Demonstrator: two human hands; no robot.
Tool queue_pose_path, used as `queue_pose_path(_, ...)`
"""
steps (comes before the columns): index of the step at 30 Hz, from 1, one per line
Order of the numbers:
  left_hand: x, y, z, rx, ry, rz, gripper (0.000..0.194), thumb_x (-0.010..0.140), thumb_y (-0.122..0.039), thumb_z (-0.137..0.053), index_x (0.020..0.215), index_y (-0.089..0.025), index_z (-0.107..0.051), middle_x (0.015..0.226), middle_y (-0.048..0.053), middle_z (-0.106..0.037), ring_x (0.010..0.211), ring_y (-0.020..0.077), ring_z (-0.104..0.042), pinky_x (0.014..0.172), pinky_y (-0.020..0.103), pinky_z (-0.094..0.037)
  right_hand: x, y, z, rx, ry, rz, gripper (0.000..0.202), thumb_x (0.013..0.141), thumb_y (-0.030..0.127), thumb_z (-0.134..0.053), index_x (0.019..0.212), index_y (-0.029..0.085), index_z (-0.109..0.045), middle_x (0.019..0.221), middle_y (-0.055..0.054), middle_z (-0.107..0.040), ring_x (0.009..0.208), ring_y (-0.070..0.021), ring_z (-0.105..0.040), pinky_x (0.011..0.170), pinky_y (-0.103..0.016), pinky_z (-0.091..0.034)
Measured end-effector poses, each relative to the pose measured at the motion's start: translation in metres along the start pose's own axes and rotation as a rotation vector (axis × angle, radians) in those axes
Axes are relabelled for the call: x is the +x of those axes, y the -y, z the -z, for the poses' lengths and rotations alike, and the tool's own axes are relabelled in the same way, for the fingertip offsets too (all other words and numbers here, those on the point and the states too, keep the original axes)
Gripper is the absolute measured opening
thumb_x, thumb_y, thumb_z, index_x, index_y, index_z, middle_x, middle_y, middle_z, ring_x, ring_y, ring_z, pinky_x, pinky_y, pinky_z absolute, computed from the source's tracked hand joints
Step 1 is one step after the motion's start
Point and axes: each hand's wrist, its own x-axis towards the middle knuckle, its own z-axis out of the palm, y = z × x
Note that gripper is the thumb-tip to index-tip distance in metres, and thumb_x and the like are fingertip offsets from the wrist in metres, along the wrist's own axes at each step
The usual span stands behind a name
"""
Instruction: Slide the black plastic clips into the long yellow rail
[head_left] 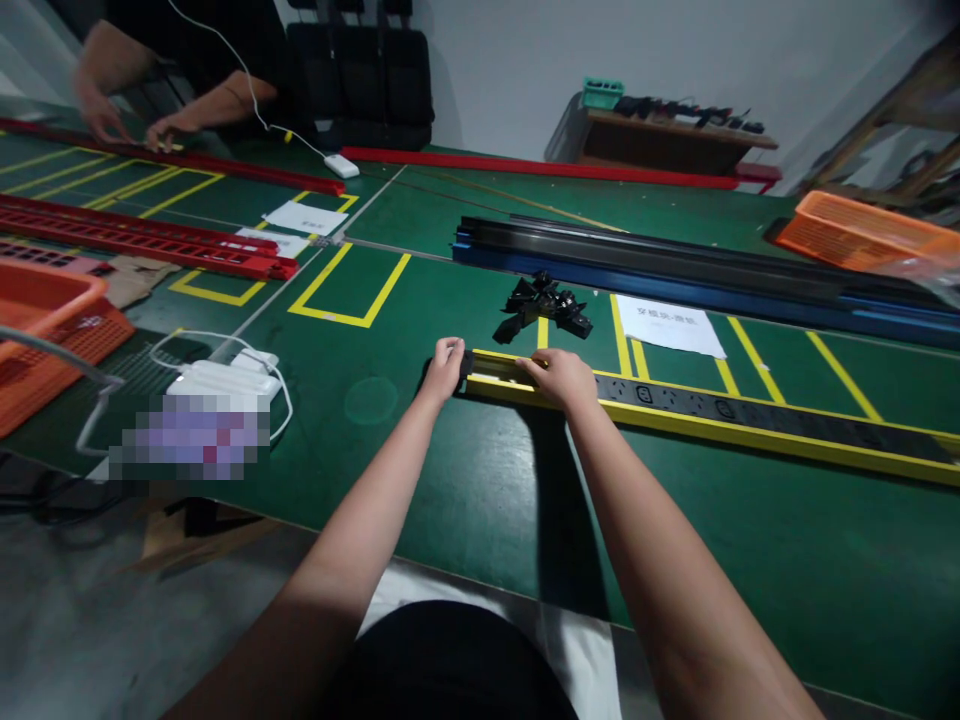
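A long yellow rail [675,418] with a black socket strip [765,414] inside it lies across the green table. At its left end my left hand [445,370] is closed on a black end piece [466,371]. My right hand [562,378] grips the rail further right, fingers over its far edge, by the left end of the socket strip. Between my hands the rail's channel is uncovered. Just beyond the rail sits a pile of small black parts [543,302].
Behind are dark blue rails [600,262] and a printed sheet [670,326]. Orange baskets stand right [862,232] and left [52,330]. White adapters [225,380] with cables lie left. Another person's hands [169,130] work at red rails [247,170], back left.
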Motion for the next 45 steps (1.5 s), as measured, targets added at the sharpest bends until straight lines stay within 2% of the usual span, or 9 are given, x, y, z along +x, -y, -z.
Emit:
queue_pose_path(3, -0.012, -0.002, -0.007, -0.057, -0.248, 0.003, 0.044, 0.090, -0.049, -0.029, 0.112, -0.016, -0.048, 0.119, 0.013, -0.058, 0.112, 0.0170, -0.055, 0.097, 0.031, -0.040, 0.000, 0.000, -0.001, -0.001, 0.002, -0.027, 0.055, 0.080, 0.067, -0.034, 0.086, 0.026, -0.070, 0.084, -0.007, -0.067, 0.075, -0.0200, -0.058, 0.058, -0.026, -0.035)
queue_pose_path(6, -0.027, -0.007, -0.014, -0.112, -0.301, 0.019, 0.055, 0.090, -0.051, -0.020, 0.123, -0.014, -0.044, 0.131, 0.015, -0.051, 0.124, 0.0183, -0.047, 0.105, 0.032, -0.034, -0.001, 0.000, -0.001, 0.006, 0.001, -0.029, 0.058, 0.080, 0.068, -0.032, 0.086, 0.025, -0.070, 0.084, -0.008, -0.067, 0.075, -0.0204, -0.058, 0.060, -0.027, -0.036)
queue_pose_path(18, -0.046, -0.011, -0.021, -0.070, 0.103, -0.136, 0.073, 0.081, -0.053, -0.048, 0.142, -0.023, -0.022, 0.148, 0.009, -0.028, 0.136, 0.0247, -0.028, 0.113, 0.041, -0.025, -0.001, 0.004, -0.001, -0.032, -0.008, -0.037, 0.061, 0.082, 0.067, -0.028, 0.083, 0.022, -0.070, 0.081, -0.010, -0.066, 0.075, -0.0211, -0.059, 0.060, -0.028, -0.036)
queue_pose_path(24, -0.031, -0.013, -0.005, -0.086, 0.232, -0.154, 0.097, 0.064, -0.038, -0.071, 0.143, -0.026, -0.015, 0.144, 0.016, -0.035, 0.134, 0.0274, -0.034, 0.109, 0.046, -0.029, -0.003, 0.002, 0.000, -0.006, -0.019, -0.008, 0.059, 0.083, 0.065, -0.028, 0.086, 0.022, -0.069, 0.085, -0.008, -0.067, 0.077, -0.0196, -0.059, 0.059, -0.026, -0.035)
queue_pose_path(28, -0.013, -0.003, 0.004, -0.061, 0.390, -0.162, 0.104, 0.050, -0.026, -0.080, 0.140, -0.023, -0.026, 0.140, 0.017, -0.041, 0.128, 0.0269, -0.042, 0.107, 0.043, -0.033, -0.003, 0.001, 0.001, 0.031, -0.033, -0.003, 0.056, 0.083, 0.064, -0.031, 0.091, 0.023, -0.067, 0.091, -0.008, -0.066, 0.082, -0.0199, -0.058, 0.063, -0.027, -0.038)
queue_pose_path(32, -0.004, 0.003, 0.006, 0.076, 0.396, -0.167, 0.088, 0.047, -0.023, -0.079, 0.128, -0.019, -0.044, 0.127, 0.015, -0.052, 0.114, 0.0264, -0.052, 0.100, 0.042, -0.040, -0.005, 0.024, -0.004, 0.090, -0.094, 0.041, 0.057, 0.081, 0.064, -0.036, 0.102, 0.018, -0.064, 0.100, -0.011, -0.064, 0.097, -0.0231, -0.054, 0.083, -0.033, -0.039)
queue_pose_path(35, -0.003, -0.001, 0.006, 0.166, 0.393, -0.221, 0.070, 0.053, -0.022, -0.074, 0.118, -0.017, -0.051, 0.116, 0.011, -0.059, 0.106, 0.0238, -0.056, 0.096, 0.040, -0.042, -0.004, 0.060, -0.014, 0.125, -0.120, 0.159, 0.056, 0.078, 0.058, -0.046, 0.112, 0.016, -0.058, 0.110, -0.012, -0.061, 0.110, -0.0255, -0.048, 0.100, -0.040, -0.027)
queue_pose_path(39, -0.003, -0.007, 0.008, 0.196, 0.384, -0.227, 0.061, 0.055, -0.020, -0.070, 0.114, -0.018, -0.053, 0.111, 0.009, -0.061, 0.102, 0.0217, -0.057, 0.095, 0.037, -0.042, 0.006, 0.097, -0.025, 0.160, -0.100, -0.008, 0.056, 0.074, 0.048, -0.053, 0.116, 0.012, -0.054, 0.124, -0.016, -0.052, 0.129, -0.0314, -0.028, 0.108, -0.046, -0.011)
queue_pose_path(45, -0.001, 0.000, 0.005, 0.041, 0.426, -0.151, 0.068, 0.050, -0.019, -0.073, 0.114, -0.017, -0.049, 0.116, 0.010, -0.057, 0.108, 0.0209, -0.056, 0.096, 0.036, -0.043, 0.012, 0.079, -0.019, 0.155, -0.073, -0.149, 0.069, 0.061, 0.045, -0.063, 0.120, 0.012, -0.048, 0.144, -0.016, -0.028, 0.136, -0.0362, -0.004, 0.108, -0.052, -0.003)
